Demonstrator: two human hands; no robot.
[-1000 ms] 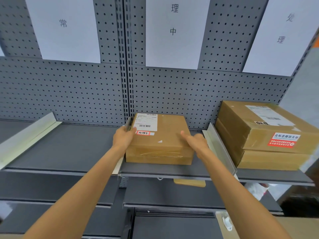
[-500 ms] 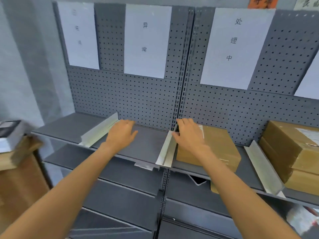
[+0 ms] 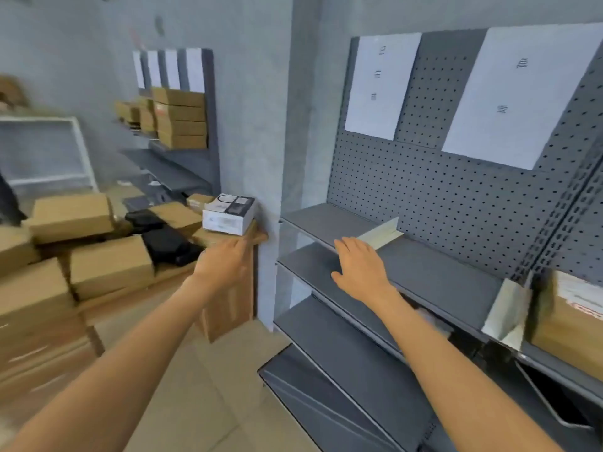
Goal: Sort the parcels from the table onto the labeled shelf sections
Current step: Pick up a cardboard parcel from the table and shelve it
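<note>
Grey steel shelf (image 3: 424,275) at right, pegboard back (image 3: 456,197), two white paper labels (image 3: 381,86) pinned above; print blurred, unreadable. Pale dividers (image 3: 380,234) standing on the top shelf, a second one (image 3: 504,313) further right. Brown parcel (image 3: 567,324) just right of that second divider, against it, white label on top, partly cut by the frame edge.

Right hand (image 3: 360,270) hovering over the front edge of the top shelf, palm down, fingers straight and spread a little, holding nothing. Contact with the shelf not certain.

Left hand (image 3: 225,264) stretched toward the corner of the wooden bench (image 3: 228,308), fingers extended and loose, nothing in it; blurred, so fingertip contact with the bench cannot be told.

White box (image 3: 230,213) with a dark printed top sitting on the bench corner, just beyond the left fingertips. Further left, brown cartons (image 3: 109,267) heaped on the bench, several tilted, black soft packages (image 3: 166,243) lying among them.

Far shelf (image 3: 182,171) on the back wall, stacked brown boxes (image 3: 179,119) on it under a row of white sheets. Beige floor (image 3: 202,386) below.
</note>
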